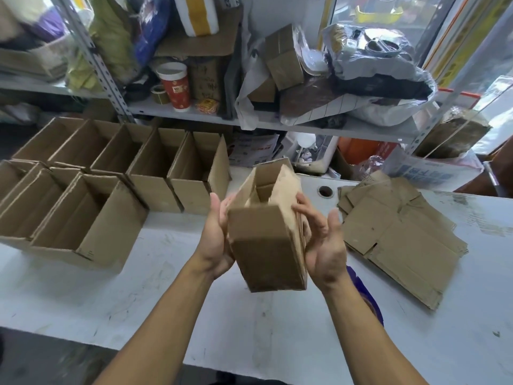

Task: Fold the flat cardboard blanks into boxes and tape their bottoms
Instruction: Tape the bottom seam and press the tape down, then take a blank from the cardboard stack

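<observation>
Box (pixel 266 240) between hands, table (pixel 194 315) below

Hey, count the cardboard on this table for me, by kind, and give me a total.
Folded open boxes standing at the left: 8
Half-folded box held above the table: 1
Pile of flat blanks at the right: 1, sheets uncountable
Total: 9 boxes and 1 pile
</observation>
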